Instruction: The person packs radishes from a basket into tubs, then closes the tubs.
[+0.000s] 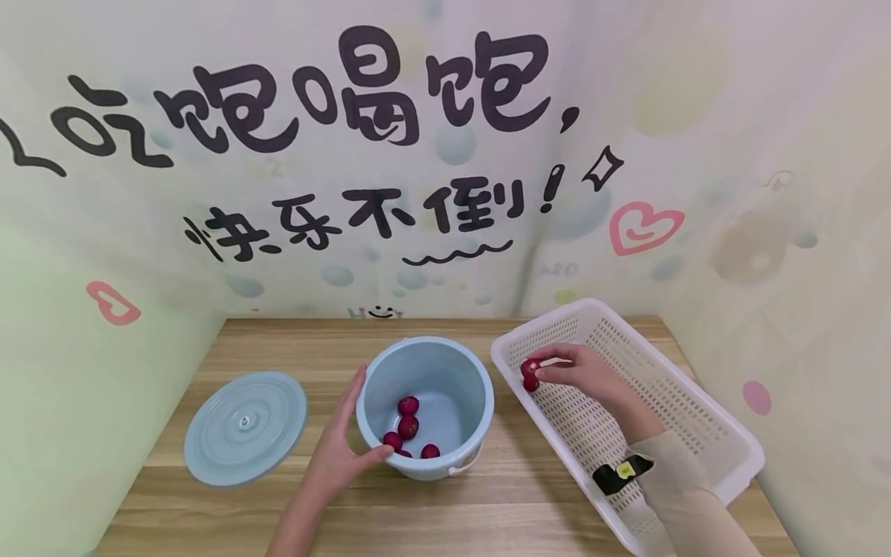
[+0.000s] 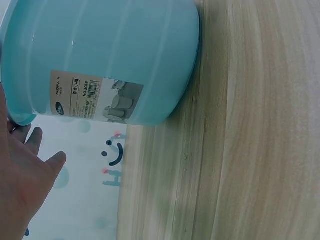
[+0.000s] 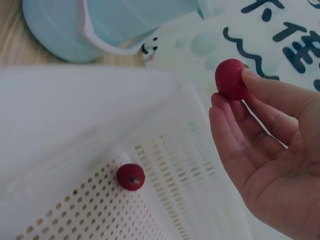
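Note:
My left hand [image 1: 337,452] rests spread against the near left side of a light blue bucket [image 1: 480,363], its fingers along the outside and its thumb at the rim. Several small red radishes [image 1: 408,426] lie at the bottom of the bucket. My right hand [image 1: 579,374] pinches a red radish [image 3: 231,80] between thumb and fingertips, above the far left end of a white perforated basket [image 1: 696,394]. Another radish [image 3: 131,177] lies in the basket just under that hand.
A round blue lid [image 1: 245,429] lies on the wooden table [image 1: 487,510] left of the bucket. The bucket's pale handle [image 1: 468,462] hangs down at its front right. Behind the table stands a printed wall [image 1: 445,170]. A label [image 2: 95,97] is on the bucket's side.

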### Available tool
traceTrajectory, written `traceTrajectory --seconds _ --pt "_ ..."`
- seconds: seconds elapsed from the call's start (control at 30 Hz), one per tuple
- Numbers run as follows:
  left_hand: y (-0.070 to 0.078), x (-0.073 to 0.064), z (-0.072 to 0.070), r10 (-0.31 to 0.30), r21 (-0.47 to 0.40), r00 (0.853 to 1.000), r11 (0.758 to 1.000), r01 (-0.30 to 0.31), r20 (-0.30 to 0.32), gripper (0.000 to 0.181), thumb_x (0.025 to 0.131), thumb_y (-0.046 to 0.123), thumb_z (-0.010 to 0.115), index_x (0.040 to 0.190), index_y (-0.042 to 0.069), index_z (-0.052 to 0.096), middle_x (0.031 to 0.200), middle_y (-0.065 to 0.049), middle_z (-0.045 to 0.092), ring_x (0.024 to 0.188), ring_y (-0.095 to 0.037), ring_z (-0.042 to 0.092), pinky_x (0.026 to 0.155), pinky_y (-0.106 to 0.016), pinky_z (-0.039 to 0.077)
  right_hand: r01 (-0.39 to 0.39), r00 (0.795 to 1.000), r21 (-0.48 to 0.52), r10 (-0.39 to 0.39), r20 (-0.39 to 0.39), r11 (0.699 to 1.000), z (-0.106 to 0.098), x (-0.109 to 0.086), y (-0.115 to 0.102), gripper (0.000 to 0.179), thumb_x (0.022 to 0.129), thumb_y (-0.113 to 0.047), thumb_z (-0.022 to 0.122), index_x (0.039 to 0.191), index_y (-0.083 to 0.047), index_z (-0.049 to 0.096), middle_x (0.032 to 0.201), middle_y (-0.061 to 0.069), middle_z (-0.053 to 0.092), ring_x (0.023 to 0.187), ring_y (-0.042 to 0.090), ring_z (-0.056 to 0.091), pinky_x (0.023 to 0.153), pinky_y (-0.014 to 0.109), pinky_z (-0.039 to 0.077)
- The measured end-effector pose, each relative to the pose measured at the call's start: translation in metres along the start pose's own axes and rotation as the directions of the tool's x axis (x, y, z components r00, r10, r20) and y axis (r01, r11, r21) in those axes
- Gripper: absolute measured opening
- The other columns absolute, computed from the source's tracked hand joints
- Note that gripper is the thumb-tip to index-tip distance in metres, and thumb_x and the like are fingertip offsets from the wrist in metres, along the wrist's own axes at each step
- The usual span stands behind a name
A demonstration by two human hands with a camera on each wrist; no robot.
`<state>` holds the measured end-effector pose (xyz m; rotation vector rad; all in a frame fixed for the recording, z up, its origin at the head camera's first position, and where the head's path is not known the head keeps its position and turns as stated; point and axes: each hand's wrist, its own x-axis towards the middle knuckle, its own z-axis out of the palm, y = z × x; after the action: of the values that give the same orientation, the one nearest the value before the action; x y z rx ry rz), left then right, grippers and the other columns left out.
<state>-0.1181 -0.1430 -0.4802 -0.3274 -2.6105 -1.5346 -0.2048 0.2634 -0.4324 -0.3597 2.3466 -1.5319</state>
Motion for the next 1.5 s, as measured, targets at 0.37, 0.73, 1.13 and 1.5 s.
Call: traceTrajectory --seconds 0.37,0.73,1.13,1.5 --pt "-0.002 0.000 0.000 0.017 0.002 1.000 1.000 -0.017 -0.003 0.116 0.070 0.027 0.090 0.161 0.026 0.017 0.168 -0.003 0.020 0.152 -0.040 0.025 0.113 -0.071 0.030 0.042 0.999 0.034 -0.042 0.021 0.999 0.021 0.005 -0.027 0.036 0.091 -0.016 0.072 0.122 0.002 0.066 0.111 0.024 0.072 0.093 0.023 0.073 0.078 0.026 0.061" --pt "-0.003 0.000 0.001 0.025 -0.003 1.000 1.000 -0.025 -0.004 0.115 0.071 0.026 0.090 0.160 0.030 0.017 0.168 -0.004 0.021 0.152 -0.040 0.025 0.113 -0.070 0.031 0.073 0.995 0.012 -0.073 0.062 0.997 0.039 0.007 -0.046 0.032 0.091 -0.020 0.073 0.119 -0.007 0.069 0.111 0.015 0.075 0.087 0.013 0.071 0.067 0.023 0.055" --pt "-0.002 0.000 0.001 0.007 -0.006 1.000 1.000 -0.007 -0.003 0.115 0.071 0.025 0.090 0.160 0.033 0.017 0.168 -0.003 0.021 0.152 -0.040 0.025 0.112 -0.069 0.032 0.110 0.985 0.077 -0.119 0.124 0.991 0.053 0.010 -0.051 0.039 0.091 -0.014 0.071 0.124 0.005 0.063 0.117 0.024 0.068 0.095 0.014 0.073 0.088 0.023 0.060" --pt "-0.003 0.000 0.001 0.020 -0.010 1.000 1.000 -0.020 -0.005 0.116 0.069 0.025 0.090 0.160 0.028 0.019 0.167 -0.004 0.022 0.151 -0.040 0.026 0.113 -0.070 0.032 0.124 0.987 0.074 -0.131 0.089 0.989 0.049 0.011 -0.045 0.036 0.093 -0.013 0.069 0.124 0.003 0.064 0.118 0.023 0.070 0.100 0.020 0.073 0.081 0.022 0.059"
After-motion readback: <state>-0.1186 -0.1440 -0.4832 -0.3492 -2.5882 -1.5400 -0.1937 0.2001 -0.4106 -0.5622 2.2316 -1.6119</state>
